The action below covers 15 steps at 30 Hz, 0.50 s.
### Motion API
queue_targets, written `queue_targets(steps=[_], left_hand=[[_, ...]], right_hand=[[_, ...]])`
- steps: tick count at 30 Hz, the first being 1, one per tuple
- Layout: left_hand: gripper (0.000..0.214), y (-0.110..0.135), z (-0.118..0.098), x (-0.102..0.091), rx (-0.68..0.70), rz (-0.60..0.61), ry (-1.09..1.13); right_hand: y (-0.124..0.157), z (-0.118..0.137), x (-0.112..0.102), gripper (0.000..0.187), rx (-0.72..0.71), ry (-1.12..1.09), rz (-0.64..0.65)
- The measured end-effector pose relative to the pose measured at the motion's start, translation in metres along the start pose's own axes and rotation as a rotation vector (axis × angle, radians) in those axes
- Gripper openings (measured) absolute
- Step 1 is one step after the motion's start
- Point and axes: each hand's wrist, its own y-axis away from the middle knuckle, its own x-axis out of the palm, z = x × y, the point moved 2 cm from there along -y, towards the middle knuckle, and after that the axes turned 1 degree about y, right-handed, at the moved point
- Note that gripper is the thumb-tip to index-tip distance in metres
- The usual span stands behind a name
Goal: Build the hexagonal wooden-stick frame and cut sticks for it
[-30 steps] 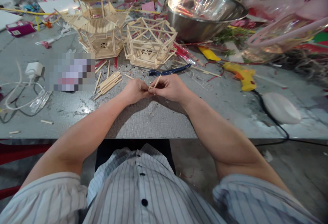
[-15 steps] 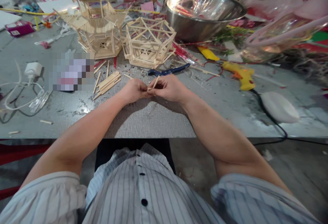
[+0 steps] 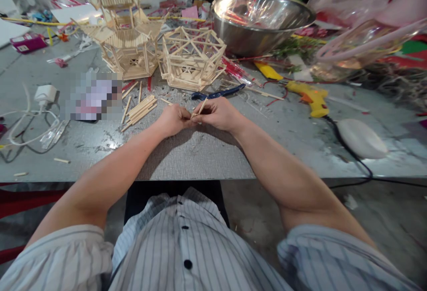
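My left hand (image 3: 174, 119) and my right hand (image 3: 216, 114) meet over the front of the table, both closed in a pinch. A thin wooden stick (image 3: 202, 105) slants up from the fingers of my right hand. The left fingertips touch a small wooden piece at the stick's lower end; most of it is hidden. Left of my hands lies a pile of wooden sticks (image 3: 140, 109). Blue-handled pliers (image 3: 218, 93) rest just beyond my fingers. Behind them stand an open stick frame (image 3: 192, 60) and a taller stick pagoda (image 3: 128, 37).
A yellow glue gun (image 3: 312, 97) with a black cord lies to the right, near a white oval object (image 3: 362, 138). A steel bowl (image 3: 256, 40) holding plastic wrappers stands at the back. On the left are a white charger (image 3: 46, 94) with cables and a blurred-out item.
My hands hold nearly the same pose, still pinching the stick and small piece. The view has shifted slightly, so the items on the table appear a little lower.
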Motion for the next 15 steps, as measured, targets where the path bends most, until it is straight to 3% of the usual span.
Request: queue_targets(steps=[5, 15], left_hand=[[0.024, 0.0006, -0.0031, 0.0012, 0.007, 0.000, -0.025], [0.041, 0.0000, -0.0062, -0.0004, 0.026, 0.021, -0.062]], right_hand=[[0.0001, -0.0010, 0.0005, 0.016, -0.008, 0.020, -0.013], [0.0027, -0.0055, 0.0026, 0.027, -0.057, 0.133, -0.048]])
